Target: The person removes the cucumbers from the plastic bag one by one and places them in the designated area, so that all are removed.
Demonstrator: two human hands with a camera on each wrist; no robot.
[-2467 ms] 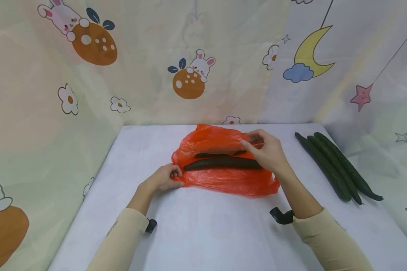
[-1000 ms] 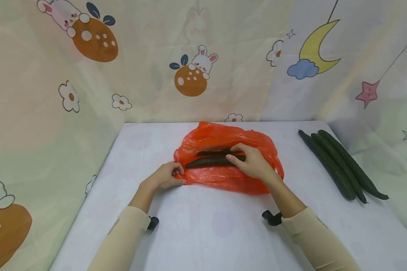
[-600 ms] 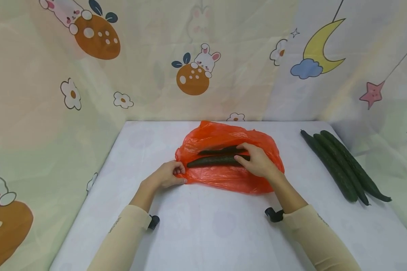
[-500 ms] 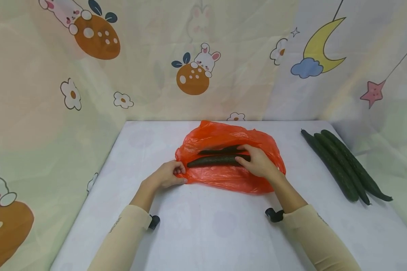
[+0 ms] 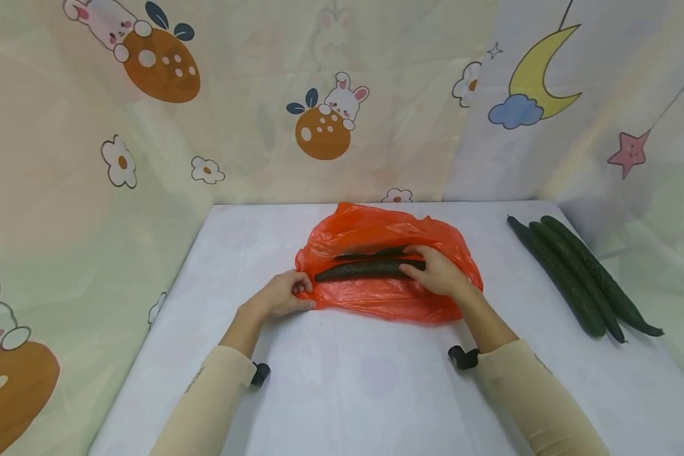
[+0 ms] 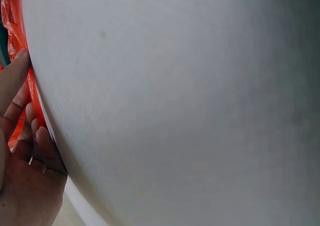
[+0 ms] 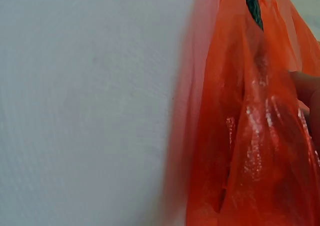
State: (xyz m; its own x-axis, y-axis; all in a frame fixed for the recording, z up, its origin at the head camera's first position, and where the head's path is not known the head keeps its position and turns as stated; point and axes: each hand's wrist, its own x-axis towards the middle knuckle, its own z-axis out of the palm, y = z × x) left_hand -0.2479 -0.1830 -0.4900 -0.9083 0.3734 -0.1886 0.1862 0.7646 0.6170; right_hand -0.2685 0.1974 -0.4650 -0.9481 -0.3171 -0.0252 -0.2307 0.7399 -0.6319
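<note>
A red plastic bag [image 5: 393,307] lies spread on the table, its upper layer folded back. On it, side by side and lengthwise, rest a front cucumber [image 5: 356,271] and a darker rear cucumber [image 5: 370,254], partly covered by the film. My left hand [image 5: 285,294] pinches the bag's left edge between thumb and curled fingers; the left wrist view shows red film [image 6: 37,105] at the fingertips. My right hand [image 5: 441,275] grips the front cucumber near its right end, thumb in front and fingers behind. In the right wrist view, film hides most of the cucumber [image 7: 253,5].
Three more cucumbers [image 5: 576,278] lie together at the table's right side. A white cloth covers the table [image 5: 342,392]. Patterned fabric [image 5: 234,114] hangs behind and along both sides.
My right hand has left the bag's upper right edge, come down onto the front cucumber, then slid a little right along it. The left hand keeps its place at the bag's left edge.
</note>
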